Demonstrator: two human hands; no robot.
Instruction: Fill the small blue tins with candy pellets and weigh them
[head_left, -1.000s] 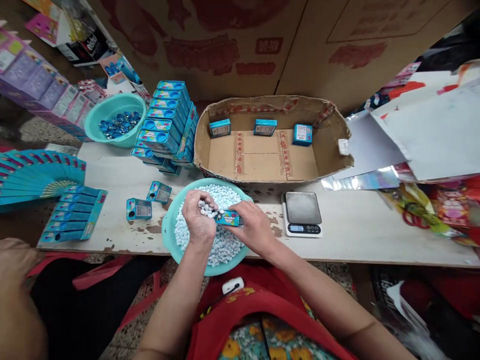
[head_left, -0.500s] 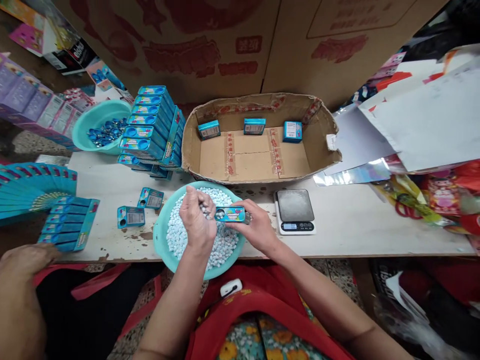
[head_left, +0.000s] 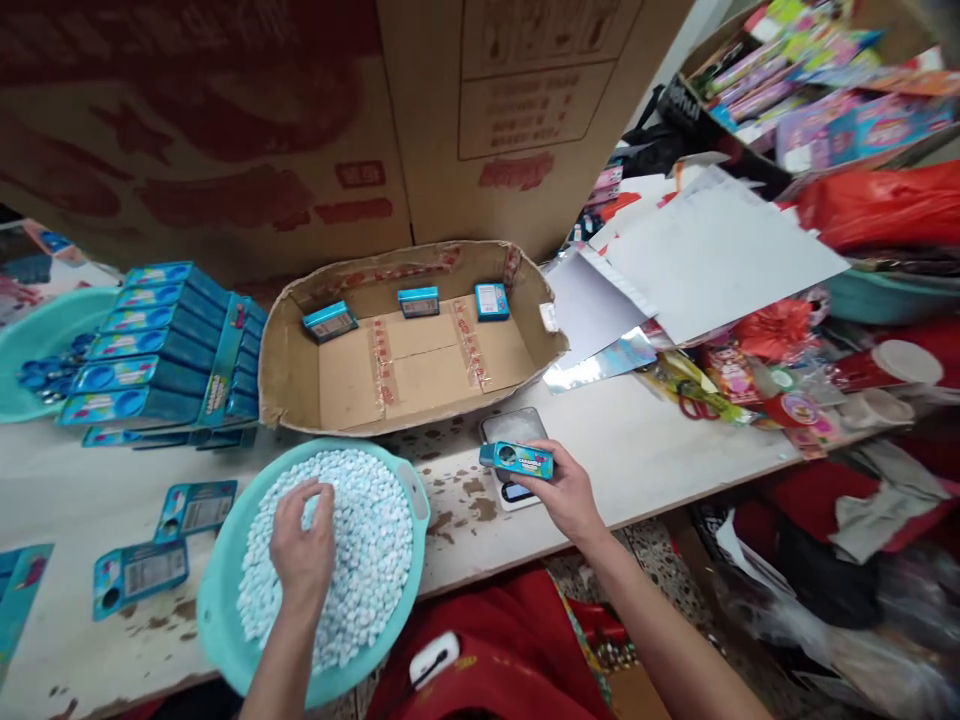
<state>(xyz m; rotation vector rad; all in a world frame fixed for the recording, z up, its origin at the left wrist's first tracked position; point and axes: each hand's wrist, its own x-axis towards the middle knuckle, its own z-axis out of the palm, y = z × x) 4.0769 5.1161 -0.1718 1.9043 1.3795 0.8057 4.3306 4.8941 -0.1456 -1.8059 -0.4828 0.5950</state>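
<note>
My right hand (head_left: 570,495) grips a small blue candy box (head_left: 525,460) printed "CARAMELO", holding it over the digital scale (head_left: 517,425). A dark round hole shows in the box's face. Part of the scale is hidden by box and hand. Over the heap of pale blue-white candies (head_left: 367,540) in a turquoise basin (head_left: 420,500), my left hand (head_left: 302,545) is loosely curled, with thumb and fingers apart. No candy can be made out in its grasp. Two blue boxes, one (head_left: 199,508) behind the other (head_left: 142,577), lie left of the basin.
A cut-down cardboard box (head_left: 352,385) behind the basin holds three blue boxes. Stacked blue boxes (head_left: 165,345) stand left of it, beside a second turquoise basin (head_left: 22,400). White sheets (head_left: 720,260) and colourful wrappers (head_left: 731,375) lie at right. A large carton (head_left: 300,130) stands behind.
My right hand has carried the candy box rightward from the basin to above the scale. My left hand has come away from the box and dropped toward the candies. The view has turned right.
</note>
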